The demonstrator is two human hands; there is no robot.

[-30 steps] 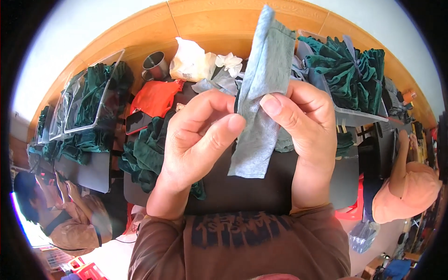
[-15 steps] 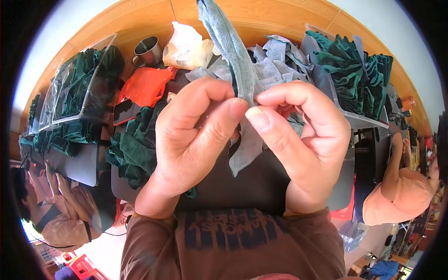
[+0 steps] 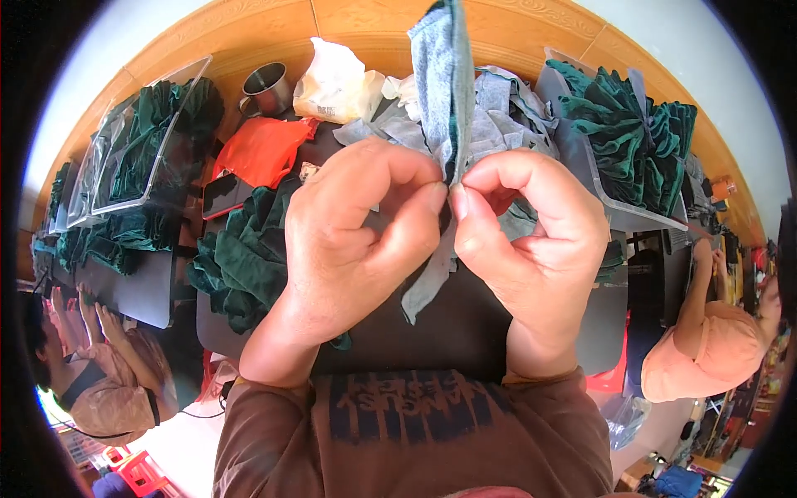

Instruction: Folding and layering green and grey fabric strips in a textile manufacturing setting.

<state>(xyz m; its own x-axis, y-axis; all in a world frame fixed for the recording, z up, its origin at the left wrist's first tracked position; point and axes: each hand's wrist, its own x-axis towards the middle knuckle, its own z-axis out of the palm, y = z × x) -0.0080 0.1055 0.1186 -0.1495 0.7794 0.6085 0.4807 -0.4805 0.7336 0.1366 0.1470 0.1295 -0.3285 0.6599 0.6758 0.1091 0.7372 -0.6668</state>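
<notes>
A strip of fabric [image 3: 440,91], grey-blue on its outer face with dark green along the edge, is held up over the table's middle. My left hand [image 3: 357,228] pinches it between thumb and forefinger. Close beside that grip, my right hand [image 3: 535,236] pinches the same strip, the two thumb tips nearly touching. The strip's upper part stands above the fingers, and its pointed lower end hangs below them. Behind my hands lies a heap of grey-blue fabric pieces [image 3: 498,124]. A crumpled pile of dark green velvet [image 3: 245,257] sits left of my left wrist.
Clear plastic bins with bundled green velvet stand at the left [image 3: 137,166] and right [image 3: 631,141]. Along the back are a metal mug [image 3: 266,90], a white plastic bag [image 3: 336,87] and a red bag [image 3: 261,149] beside a phone [image 3: 224,195]. Other people sit at both sides.
The strip has turned more upright and its upper part has shifted right. My fingertips have drawn closer together around it, with my right hand slightly left of before.
</notes>
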